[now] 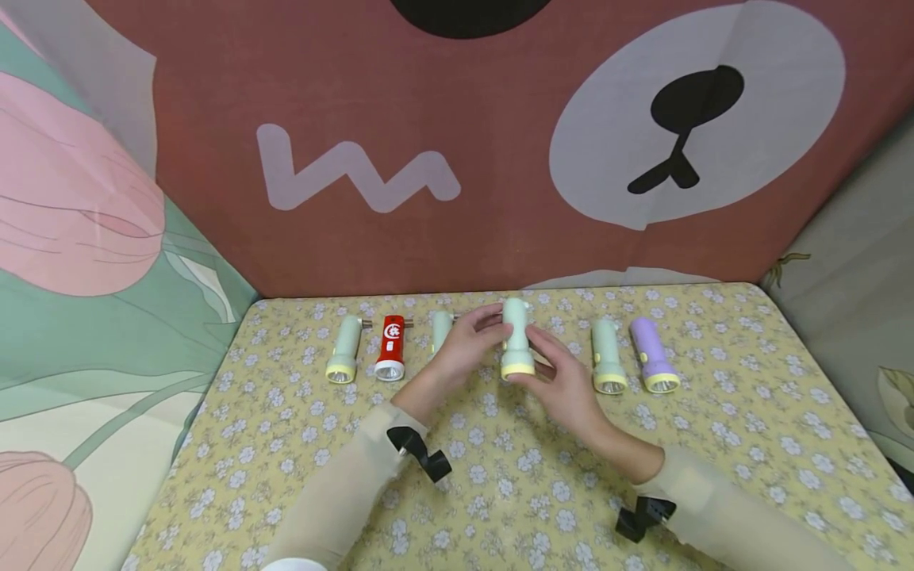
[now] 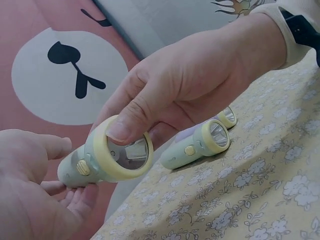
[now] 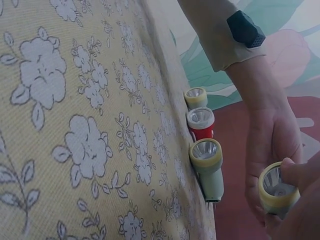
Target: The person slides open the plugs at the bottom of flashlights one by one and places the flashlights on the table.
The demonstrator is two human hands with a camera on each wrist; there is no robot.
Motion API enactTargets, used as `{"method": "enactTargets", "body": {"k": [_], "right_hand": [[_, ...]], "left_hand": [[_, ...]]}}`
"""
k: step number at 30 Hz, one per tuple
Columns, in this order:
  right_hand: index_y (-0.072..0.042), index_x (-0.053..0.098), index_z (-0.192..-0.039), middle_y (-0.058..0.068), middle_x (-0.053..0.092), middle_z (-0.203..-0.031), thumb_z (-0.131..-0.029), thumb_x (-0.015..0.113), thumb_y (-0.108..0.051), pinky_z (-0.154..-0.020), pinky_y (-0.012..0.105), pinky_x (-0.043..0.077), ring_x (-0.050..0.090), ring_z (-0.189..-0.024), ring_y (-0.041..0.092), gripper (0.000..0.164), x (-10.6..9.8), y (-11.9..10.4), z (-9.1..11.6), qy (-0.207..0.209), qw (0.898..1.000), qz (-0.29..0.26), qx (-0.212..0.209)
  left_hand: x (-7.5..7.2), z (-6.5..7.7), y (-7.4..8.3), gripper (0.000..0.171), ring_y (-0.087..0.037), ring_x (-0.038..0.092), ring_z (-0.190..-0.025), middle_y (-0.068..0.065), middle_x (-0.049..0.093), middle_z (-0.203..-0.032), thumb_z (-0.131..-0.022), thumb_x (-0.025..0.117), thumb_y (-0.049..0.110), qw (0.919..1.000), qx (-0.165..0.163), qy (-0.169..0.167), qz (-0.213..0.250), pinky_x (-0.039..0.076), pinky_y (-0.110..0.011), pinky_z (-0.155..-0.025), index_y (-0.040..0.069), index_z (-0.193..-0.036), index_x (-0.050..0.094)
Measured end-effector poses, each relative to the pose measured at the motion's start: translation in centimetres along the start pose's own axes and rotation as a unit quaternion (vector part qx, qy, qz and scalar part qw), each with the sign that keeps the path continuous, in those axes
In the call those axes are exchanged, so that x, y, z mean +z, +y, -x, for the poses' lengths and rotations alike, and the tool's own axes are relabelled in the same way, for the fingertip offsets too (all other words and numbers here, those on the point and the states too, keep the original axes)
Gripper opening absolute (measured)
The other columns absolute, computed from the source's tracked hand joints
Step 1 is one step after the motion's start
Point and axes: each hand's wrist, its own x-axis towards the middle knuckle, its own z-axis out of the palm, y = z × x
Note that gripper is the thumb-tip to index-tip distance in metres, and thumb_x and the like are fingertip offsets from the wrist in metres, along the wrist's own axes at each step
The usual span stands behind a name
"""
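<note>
A pale green flashlight with a yellow lens ring is held up above the table between both hands, lens end toward the person. My left hand has its thumb and fingers about the rear of the body, beside the yellow switch. My right hand grips the lens end, its thumb lying over the front rim in the left wrist view. Behind the left hand lies another green flashlight, partly hidden in the head view; its lens and yellow ring show in the right wrist view.
On the floral tablecloth, a green flashlight and a red one lie left, both with metal prongs out. A green flashlight and a purple one lie right. A printed cloth wall stands behind.
</note>
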Motion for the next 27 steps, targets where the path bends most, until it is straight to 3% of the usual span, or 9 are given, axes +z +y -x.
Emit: {"method": "enactTargets", "body": {"k": [11,16,21,27], "right_hand": [[0.002,0.040,-0.153,0.020,0.036,-0.159,-0.087,0.080,-0.004,-0.105,0.029,0.047,0.043,-0.141,0.036,0.077,0.27,-0.15,-0.05,-0.002,1.000,-0.001,-0.007],[0.000,0.040,-0.154,0.017,0.037,-0.159,-0.088,0.079,-0.006,-0.107,0.034,0.047,0.042,-0.142,0.036,0.076,0.13,-0.32,-0.23,-0.009,1.000,-0.006,-0.010],[-0.005,0.042,-0.154,0.015,0.042,-0.154,-0.090,0.079,-0.009,-0.109,0.041,0.047,0.046,-0.138,0.035,0.075,-0.04,-0.50,-0.39,-0.014,1.000,-0.007,0.008],[-0.008,0.041,-0.155,0.017,0.052,-0.144,-0.090,0.079,-0.009,-0.107,0.040,0.049,0.054,-0.130,0.033,0.075,-0.28,-0.69,-0.55,-0.023,0.999,-0.021,0.034]], "left_hand": [[-0.29,-0.19,-0.02,0.053,-0.033,0.057,-0.128,-0.022,0.053,-0.142,-0.100,0.064,0.003,0.9986,-0.005,0.029,0.044,0.054,-0.045,-0.099,0.000,-0.148,0.044],[-0.35,-0.17,0.17,0.052,-0.033,0.058,-0.126,-0.023,0.053,-0.142,-0.099,0.064,0.003,0.9984,0.003,0.032,0.047,0.055,-0.042,-0.097,-0.002,-0.147,0.045],[-0.35,-0.11,0.31,0.052,-0.033,0.057,-0.126,-0.022,0.053,-0.142,-0.099,0.064,0.004,0.9983,0.003,0.034,0.048,0.055,-0.038,-0.095,-0.001,-0.148,0.045],[-0.41,-0.07,0.32,0.053,-0.033,0.056,-0.127,-0.021,0.052,-0.144,-0.100,0.065,0.005,0.9978,0.006,0.035,0.055,0.055,-0.039,-0.097,0.000,-0.149,0.045]]}}
